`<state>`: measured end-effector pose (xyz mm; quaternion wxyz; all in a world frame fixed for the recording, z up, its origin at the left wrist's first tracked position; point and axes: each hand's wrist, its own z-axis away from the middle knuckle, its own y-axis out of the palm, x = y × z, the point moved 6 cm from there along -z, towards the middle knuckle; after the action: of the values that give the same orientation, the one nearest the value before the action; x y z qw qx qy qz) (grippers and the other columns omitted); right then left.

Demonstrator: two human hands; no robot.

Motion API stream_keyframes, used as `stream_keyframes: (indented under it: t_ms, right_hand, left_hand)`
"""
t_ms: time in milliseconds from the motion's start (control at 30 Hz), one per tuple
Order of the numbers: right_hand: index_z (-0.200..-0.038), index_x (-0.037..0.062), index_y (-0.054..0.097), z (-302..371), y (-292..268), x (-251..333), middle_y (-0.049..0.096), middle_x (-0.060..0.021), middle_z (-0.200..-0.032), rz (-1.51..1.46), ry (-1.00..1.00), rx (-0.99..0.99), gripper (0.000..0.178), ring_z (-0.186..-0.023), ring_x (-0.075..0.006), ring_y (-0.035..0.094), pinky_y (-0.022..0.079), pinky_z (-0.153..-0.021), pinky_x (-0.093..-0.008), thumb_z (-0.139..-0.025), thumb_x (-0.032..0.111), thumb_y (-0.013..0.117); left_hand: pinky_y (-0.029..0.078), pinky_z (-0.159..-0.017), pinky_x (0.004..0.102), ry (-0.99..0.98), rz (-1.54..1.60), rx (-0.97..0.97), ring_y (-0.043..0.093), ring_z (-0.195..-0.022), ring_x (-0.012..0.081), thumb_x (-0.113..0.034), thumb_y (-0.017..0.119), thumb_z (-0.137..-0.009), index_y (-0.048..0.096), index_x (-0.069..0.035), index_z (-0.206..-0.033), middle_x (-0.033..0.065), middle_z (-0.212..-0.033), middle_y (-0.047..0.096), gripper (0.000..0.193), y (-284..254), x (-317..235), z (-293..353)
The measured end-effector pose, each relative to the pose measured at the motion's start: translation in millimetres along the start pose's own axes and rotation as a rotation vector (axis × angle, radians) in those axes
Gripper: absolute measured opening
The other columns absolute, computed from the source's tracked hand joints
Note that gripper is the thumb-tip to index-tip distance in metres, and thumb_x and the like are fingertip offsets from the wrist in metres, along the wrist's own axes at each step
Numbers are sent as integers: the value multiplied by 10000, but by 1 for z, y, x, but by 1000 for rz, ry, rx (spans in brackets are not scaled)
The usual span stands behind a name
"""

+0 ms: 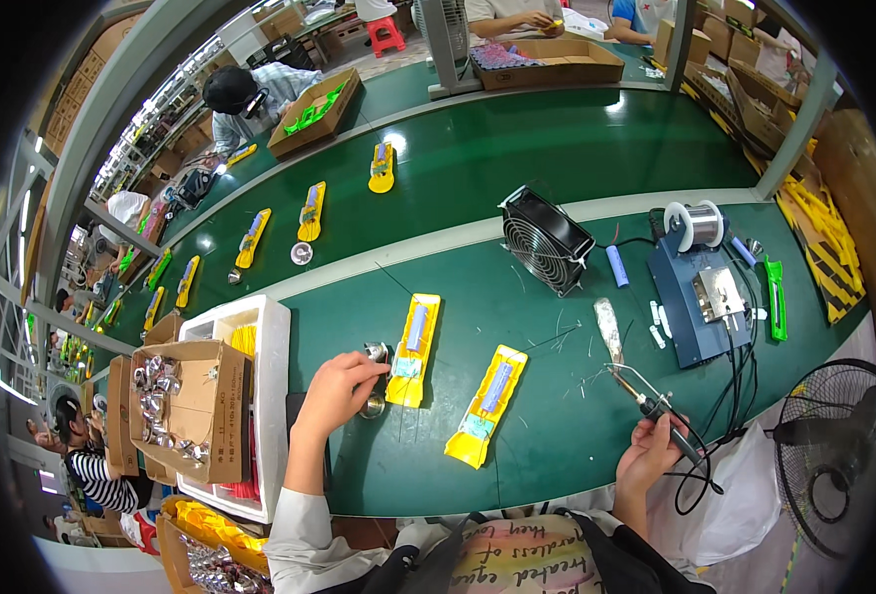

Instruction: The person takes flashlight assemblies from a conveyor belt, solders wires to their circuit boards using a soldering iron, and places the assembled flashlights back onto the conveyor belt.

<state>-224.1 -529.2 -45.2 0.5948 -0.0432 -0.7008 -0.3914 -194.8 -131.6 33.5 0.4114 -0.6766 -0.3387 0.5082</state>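
My left hand [344, 389] reaches to the left edge of a yellow flashlight housing [404, 392], its fingertips closed together there; what they pinch is hidden. That housing lies open-side up with a blue cylindrical battery [417, 327] and a light-green circuit board [407, 367] inside. Shiny reflector cups [372, 404] sit beside my fingers. Closed around the handle of a soldering iron [680, 441] is my right hand [650, 447]; the iron's tip points up and left, over the green bench. A second yellow housing [467, 447], with its own battery and board, lies between my hands.
A black fan [545, 241] and a blue solder feeder [690, 307] with a wire spool [696, 225] stand behind. Left are a foam box [278, 396] and a carton [210, 406] of reflectors. Beyond runs a green conveyor [497, 134] carrying yellow housings. Wire scraps litter the bench.
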Motion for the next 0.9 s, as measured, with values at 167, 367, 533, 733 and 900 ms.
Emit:
stream_keyframes:
  t_ms: [167,367,533,733,900]
  right_hand:
    - [-924,51,449,2,5,3,519,-34,-693,7,-20,-41,124,-535,-62,434,307,-460,-169,-839,137,475]
    - [-949,74,434,0,-1,-5,524,-25,-747,-18,30,-30,143,-578,-65,490,343,-487,-166,-823,110,493]
    - [-895,61,449,0,3,3,514,-30,-678,16,28,-80,114,-533,-60,426,305,-458,-169,-838,153,486]
    - [-919,59,447,2,8,3,515,-22,-686,25,13,-31,127,-541,-59,441,309,-457,-166,-839,152,481]
    - [-914,59,432,7,7,5,522,-35,-737,54,-15,88,127,-533,-55,449,309,-433,-162,-822,134,479]
  left_hand:
    - [421,-626,316,100,-133,8,526,-710,211,-94,605,-688,637,-90,-795,37,-753,567,112,0,-6,3]
    - [429,-677,298,33,137,-60,544,-729,196,-94,627,-679,638,-56,-766,36,-749,587,95,0,2,5]
    - [416,-695,289,-40,285,-70,528,-743,198,-96,625,-698,633,-44,-771,47,-746,610,91,5,1,0]
    - [415,-691,329,-12,215,-279,513,-732,187,-63,602,-702,623,-42,-763,46,-714,575,68,-13,-17,17]
    - [438,-648,319,-61,305,-266,544,-604,177,-30,631,-671,625,-57,-771,51,-702,571,103,8,-73,55]
